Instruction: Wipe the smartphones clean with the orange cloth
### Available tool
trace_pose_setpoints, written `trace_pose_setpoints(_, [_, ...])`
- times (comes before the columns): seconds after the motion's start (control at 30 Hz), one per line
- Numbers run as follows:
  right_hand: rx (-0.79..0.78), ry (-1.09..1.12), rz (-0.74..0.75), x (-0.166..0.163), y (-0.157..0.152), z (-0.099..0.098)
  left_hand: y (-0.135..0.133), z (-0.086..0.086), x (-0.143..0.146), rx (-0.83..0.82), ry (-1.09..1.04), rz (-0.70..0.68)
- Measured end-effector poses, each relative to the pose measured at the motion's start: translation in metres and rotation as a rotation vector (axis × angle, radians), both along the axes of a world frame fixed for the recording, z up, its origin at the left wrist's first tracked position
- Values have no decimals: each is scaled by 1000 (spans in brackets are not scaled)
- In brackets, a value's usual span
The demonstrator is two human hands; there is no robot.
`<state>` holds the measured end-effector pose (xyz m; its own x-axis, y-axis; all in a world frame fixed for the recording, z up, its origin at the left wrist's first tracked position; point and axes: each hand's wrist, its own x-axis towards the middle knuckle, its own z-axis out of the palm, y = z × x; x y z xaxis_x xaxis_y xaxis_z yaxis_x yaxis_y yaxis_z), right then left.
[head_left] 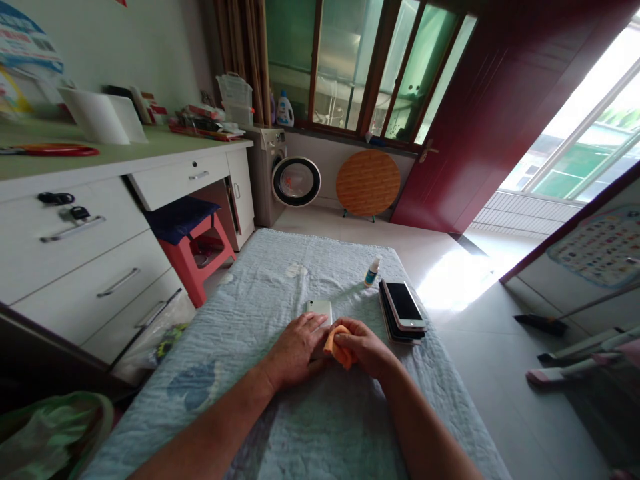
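A white smartphone (319, 307) lies back up on the quilted cloth, its camera end pointing away from me. My left hand (299, 347) covers much of it and holds it, fingers across the phone and thumb on the near side. Bunched in my right hand (364, 347) is an orange cloth (341, 347), pinched between thumb and fingers at the phone's right edge. The phone's lower part is hidden by both hands. To the right lies a stack of phones (404, 305), a white one with a dark screen on top. Behind the stack stands a small spray bottle (371, 273).
The light blue quilted cloth (240, 320) covers the table before me. On the left are a drawer cabinet (90, 247) and a red stool (200, 250). A washing machine (265, 177) with its door open and a round wooden tabletop (369, 182) stand at the back.
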<state>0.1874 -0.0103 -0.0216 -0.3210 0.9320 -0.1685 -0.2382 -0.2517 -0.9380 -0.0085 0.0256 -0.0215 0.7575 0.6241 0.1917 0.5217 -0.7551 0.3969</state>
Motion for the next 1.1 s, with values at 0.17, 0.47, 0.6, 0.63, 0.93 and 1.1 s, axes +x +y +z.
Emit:
trace_pose_setpoints(0.17, [43,-73,-70,-4,0,4,1,0,0,-5,10,-3])
trace_pose_setpoints(0.47, [418,-729,-558,1,8,1,1,4,-1,-51,-16,7])
trace_pose_setpoints(0.6, [574,-873,-541,-6,7,-2,2,2,-2,-34,-44,75])
trace_pose_setpoints(0.63, [591,-884,-525,-9,7,-3,2,1,-2,-28,-41,100])
trace_pose_setpoints(0.93, [655,-1059,-243,-21,3,2,4,-3,-4,-27,45,203])
trace_pose_setpoints(1.1, [677,-1108,-150,-23,-7,7,5,-6,-5,-20,27,208])
